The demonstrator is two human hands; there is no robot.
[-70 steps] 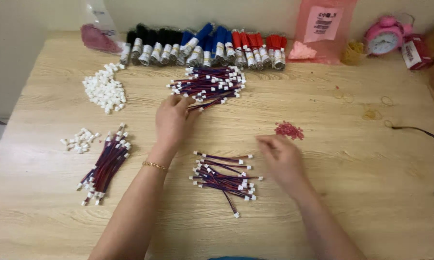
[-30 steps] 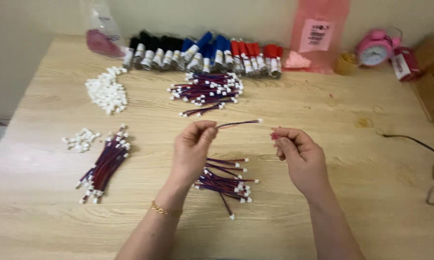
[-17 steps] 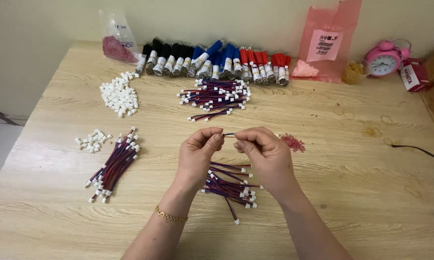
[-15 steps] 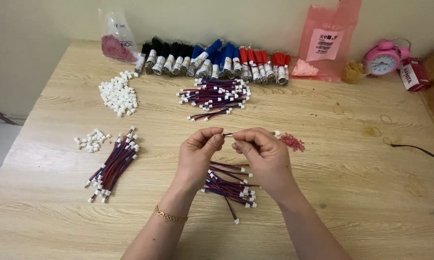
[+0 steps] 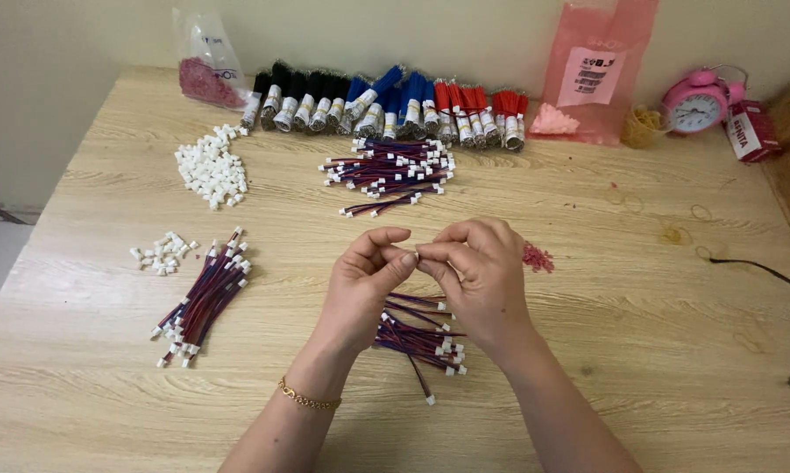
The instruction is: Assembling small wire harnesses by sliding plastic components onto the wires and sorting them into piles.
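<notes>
Two bags, clear bag (image 5: 204,60) back-left, pink bag (image 5: 595,70) back-right

Small white connector (image 5: 415,255), pinched between both hands' fingertips above table.

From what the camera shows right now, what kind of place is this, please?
Probably a home workbench for small wiring assembly, not a factory line. A wooden table against a plain wall holds piles of short wire leads, loose white connectors and bundled wires, beside a pink alarm clock.
</notes>
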